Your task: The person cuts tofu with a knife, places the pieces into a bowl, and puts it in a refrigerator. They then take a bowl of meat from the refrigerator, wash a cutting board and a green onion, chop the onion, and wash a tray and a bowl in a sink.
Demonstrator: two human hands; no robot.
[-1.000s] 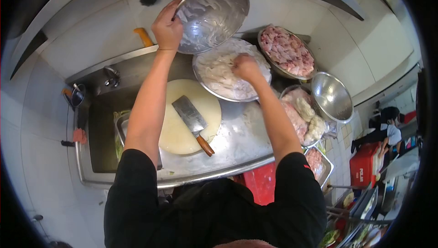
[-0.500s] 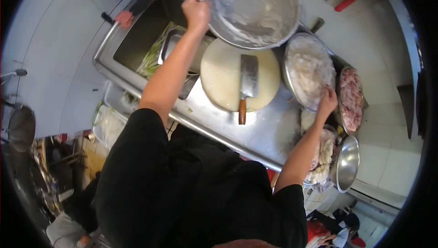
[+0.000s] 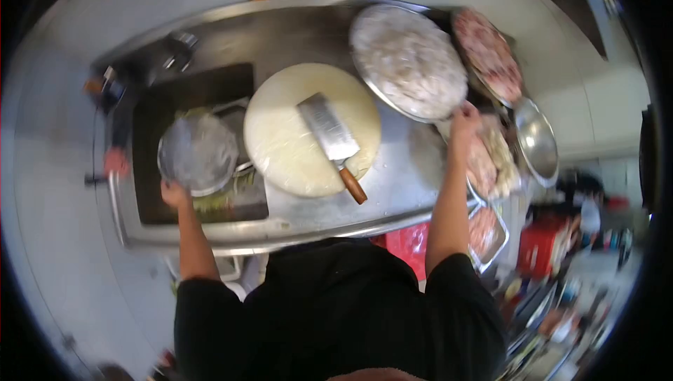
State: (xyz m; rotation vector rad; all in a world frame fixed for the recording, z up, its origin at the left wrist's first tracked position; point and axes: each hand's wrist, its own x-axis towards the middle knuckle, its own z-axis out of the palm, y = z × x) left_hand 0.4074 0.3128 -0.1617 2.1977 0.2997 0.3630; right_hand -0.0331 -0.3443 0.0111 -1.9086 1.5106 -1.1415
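Note:
My left hand [image 3: 174, 193] is closed on the rim of a metal bowl [image 3: 198, 153] with whitish residue inside, low over the sink [image 3: 147, 206]. Beneath the bowl, a metal tray and green vegetable stalks partly show. At the right, my right hand [image 3: 465, 118] pinches the lower edge of a large bowl [image 3: 409, 62] heaped with pale, glossy, translucent food. Between my hands, a cleaver [image 3: 328, 127] with a wooden handle lies on a round white chopping board [image 3: 277, 150], its handle pointing toward me.
A long bowl of raw pink meat [image 3: 488, 51] stands at the back right. Beside it are an empty metal bowl [image 3: 537, 141] and bagged pale meat [image 3: 494, 164]. A tray of meat [image 3: 484, 230] sits lower. The steel counter [image 3: 399, 178] has a raised front edge.
My left hand has lowered the residue-coated bowl from above the board down to the sink at the left. My right hand stays at the bowl of pale food. The view has turned.

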